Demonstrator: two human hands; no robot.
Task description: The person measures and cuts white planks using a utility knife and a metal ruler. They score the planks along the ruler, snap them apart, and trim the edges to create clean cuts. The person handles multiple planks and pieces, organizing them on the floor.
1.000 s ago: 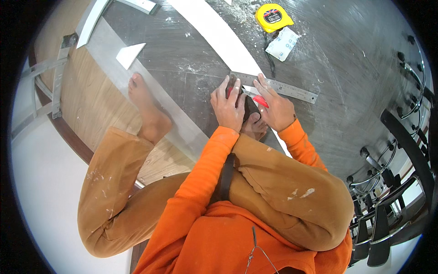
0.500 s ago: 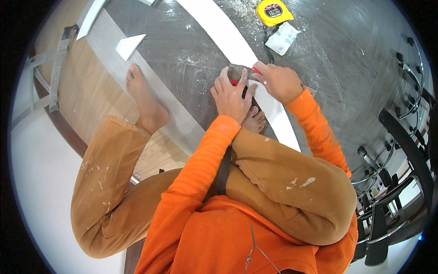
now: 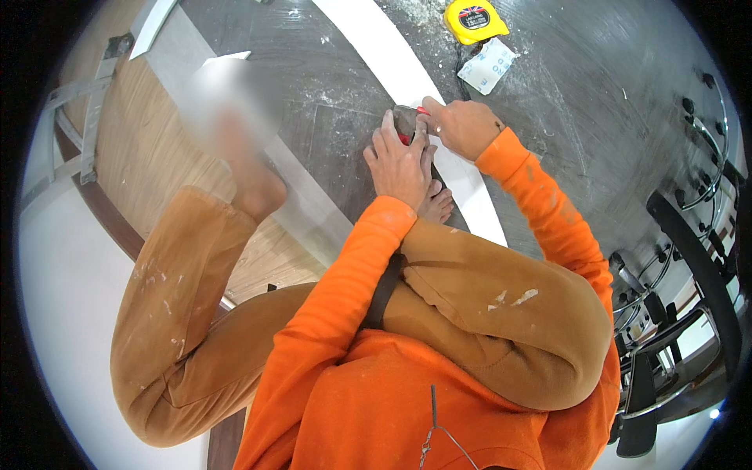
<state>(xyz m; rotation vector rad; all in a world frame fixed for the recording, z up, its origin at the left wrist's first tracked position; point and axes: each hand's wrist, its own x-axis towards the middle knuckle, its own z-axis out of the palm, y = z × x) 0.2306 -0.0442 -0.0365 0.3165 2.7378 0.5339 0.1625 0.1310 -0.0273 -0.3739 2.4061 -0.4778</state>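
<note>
My left hand point(image 3: 398, 163) presses down on a small metal square point(image 3: 406, 117) that lies across a long white strip point(image 3: 376, 55) on the dark floor. My right hand point(image 3: 462, 125) is closed around a thin red marking tool point(image 3: 423, 111), its tip at the square's edge. Both hands touch each other over the strip. My bare right foot point(image 3: 435, 205) rests just below the left hand. Most of the square is hidden under my fingers.
A yellow tape measure point(image 3: 475, 19) and a white packet point(image 3: 487, 64) lie beyond the hands. A wooden panel point(image 3: 157, 180) with a grey strip point(image 3: 309, 200) is to the left. Black chairs point(image 3: 689, 235) stand at the right. White dust speckles the floor.
The long arm of the metal square, plainly seen a second ago, is now mostly covered. Both hands have closed in together over the white strip, and the view has tilted.
</note>
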